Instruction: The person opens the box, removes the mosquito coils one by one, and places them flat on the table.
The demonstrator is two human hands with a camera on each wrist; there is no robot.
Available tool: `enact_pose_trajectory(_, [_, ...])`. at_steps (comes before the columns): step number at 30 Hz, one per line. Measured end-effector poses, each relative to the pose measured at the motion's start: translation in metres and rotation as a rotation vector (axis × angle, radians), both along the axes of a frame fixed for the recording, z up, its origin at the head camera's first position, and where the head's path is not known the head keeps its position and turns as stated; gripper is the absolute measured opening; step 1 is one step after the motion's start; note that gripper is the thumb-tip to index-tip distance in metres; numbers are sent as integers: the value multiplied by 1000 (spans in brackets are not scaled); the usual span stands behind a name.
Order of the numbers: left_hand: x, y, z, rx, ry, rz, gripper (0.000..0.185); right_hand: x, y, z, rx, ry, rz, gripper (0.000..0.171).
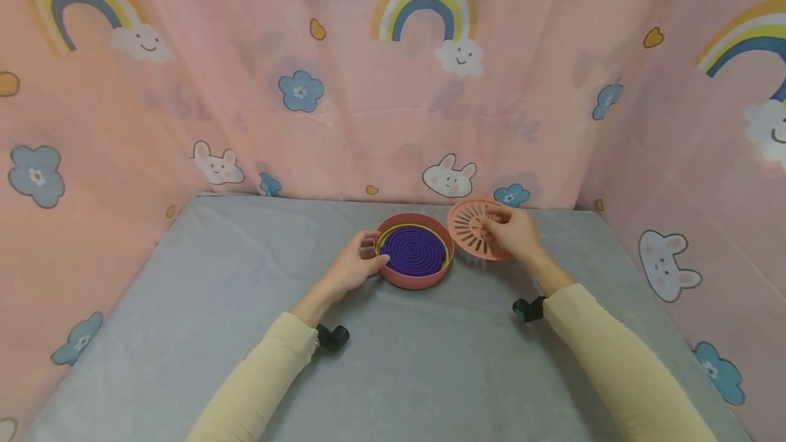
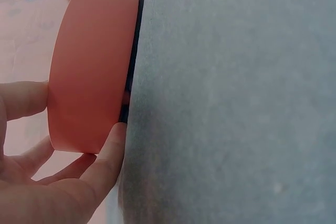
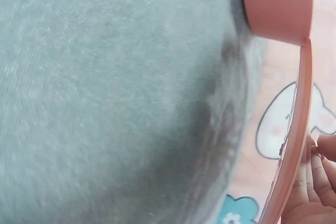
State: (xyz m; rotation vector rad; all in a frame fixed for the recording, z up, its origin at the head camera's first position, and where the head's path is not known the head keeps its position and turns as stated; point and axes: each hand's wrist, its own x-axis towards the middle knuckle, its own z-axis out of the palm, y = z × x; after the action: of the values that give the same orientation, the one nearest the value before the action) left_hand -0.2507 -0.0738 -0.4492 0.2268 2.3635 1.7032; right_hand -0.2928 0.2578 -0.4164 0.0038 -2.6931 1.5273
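Observation:
A round pink mosquito coil box [image 1: 413, 284] sits on the grey cloth, with a purple spiral mosquito coil [image 1: 413, 249] lying inside it. A yellow edge [image 1: 446, 263] shows beneath the coil. My left hand [image 1: 353, 264] grips the box at its left side; the left wrist view has thumb and fingers around the smooth box wall [image 2: 92, 66]. Just right of the box, my right hand [image 1: 516, 232] pinches a round slotted pink lid [image 1: 471, 229] near its middle, raised above the cloth. In the right wrist view the lid [image 3: 300, 114] appears edge-on, its rim meeting the box.
Grey cloth [image 1: 417, 374] covers the table. A pink curtain [image 1: 344, 135] with rainbows and rabbits hangs behind and at both sides, close to the table's back edge. Small black wrist cameras [image 1: 334, 338] stick out near both sleeves.

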Motion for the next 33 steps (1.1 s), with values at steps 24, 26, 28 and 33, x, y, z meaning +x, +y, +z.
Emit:
enact_pose_trajectory(24, [4,2,-2,5,-38,-1,54,-5,6,-32,103,-44,37,37])
enact_pose_trajectory(26, [3,1,-1,4,-34,-1,55,-3,7,-27,154,-21,39,35])
enact_pose_trajectory(28, [2,1,0,7,-30,-3,54,-2,7,-22,215,-5,33,33])
enact_pose_trajectory(33, [-1,0,-1,22,-28,4,54,-1,7,-8,303,10,37,30])
